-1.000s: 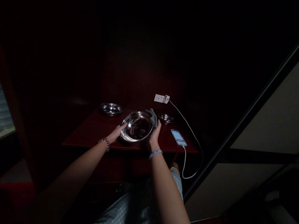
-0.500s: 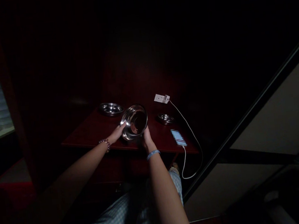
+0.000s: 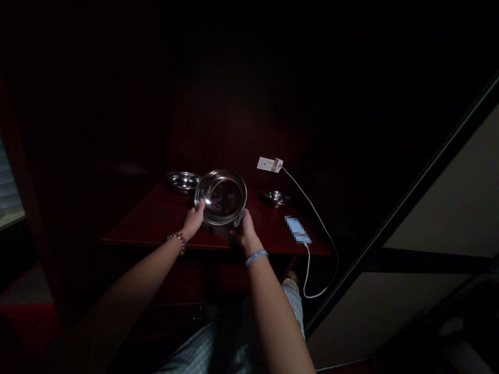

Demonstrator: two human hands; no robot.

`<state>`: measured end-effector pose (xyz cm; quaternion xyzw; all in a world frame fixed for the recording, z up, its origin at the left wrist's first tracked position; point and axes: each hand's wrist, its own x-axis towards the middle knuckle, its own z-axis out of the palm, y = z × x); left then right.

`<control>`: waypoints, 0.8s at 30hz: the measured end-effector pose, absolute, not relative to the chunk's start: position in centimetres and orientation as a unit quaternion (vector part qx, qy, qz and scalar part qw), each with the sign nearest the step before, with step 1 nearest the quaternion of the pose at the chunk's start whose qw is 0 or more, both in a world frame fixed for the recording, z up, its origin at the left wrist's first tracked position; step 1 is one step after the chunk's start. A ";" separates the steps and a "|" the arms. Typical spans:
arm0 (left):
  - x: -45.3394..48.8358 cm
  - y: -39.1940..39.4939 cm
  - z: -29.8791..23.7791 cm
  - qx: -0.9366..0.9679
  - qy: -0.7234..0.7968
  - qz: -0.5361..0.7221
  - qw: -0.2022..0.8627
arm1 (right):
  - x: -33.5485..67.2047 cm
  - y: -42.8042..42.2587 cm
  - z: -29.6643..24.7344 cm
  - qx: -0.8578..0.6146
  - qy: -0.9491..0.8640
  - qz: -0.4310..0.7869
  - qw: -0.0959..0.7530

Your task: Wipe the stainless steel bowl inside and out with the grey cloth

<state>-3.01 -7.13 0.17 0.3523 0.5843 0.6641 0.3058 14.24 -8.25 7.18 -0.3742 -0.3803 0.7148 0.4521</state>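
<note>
A shiny steel bowl [image 3: 221, 196] is held tilted above the dark red table [image 3: 155, 221], its open side toward me. My left hand [image 3: 193, 219] grips its left rim. Under the bowl's lower right edge my right hand [image 3: 244, 230] is closed, with a bit of grey cloth [image 3: 239, 219] showing between its fingers and the bowl. A bead bracelet is on my left wrist and a blue band on my right.
A steel plate [image 3: 181, 181] lies at the table's back left, a small steel dish [image 3: 276, 197] to the right. A phone [image 3: 297, 229] lies near the right edge, its white cable [image 3: 319, 218] running to a wall socket [image 3: 268, 163]. The surroundings are dark.
The bowl has been lifted off the table and tilted up. My right hand with the cloth has moved from the bowl's right rim to beneath it.
</note>
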 end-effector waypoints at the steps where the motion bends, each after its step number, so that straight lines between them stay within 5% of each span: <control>1: -3.0 -7.2 0.3 0.345 0.590 0.663 0.306 | 14.3 -8.2 7.4 -0.367 -0.372 0.710 0.471; 11: -2.7 -7.1 0.5 0.345 0.550 0.667 0.366 | 14.7 -7.5 7.5 -0.268 -0.366 0.657 0.603; 24: -3.1 -8.2 1.2 0.426 0.451 0.583 0.525 | 14.6 -7.4 7.7 -0.240 -0.377 0.658 0.606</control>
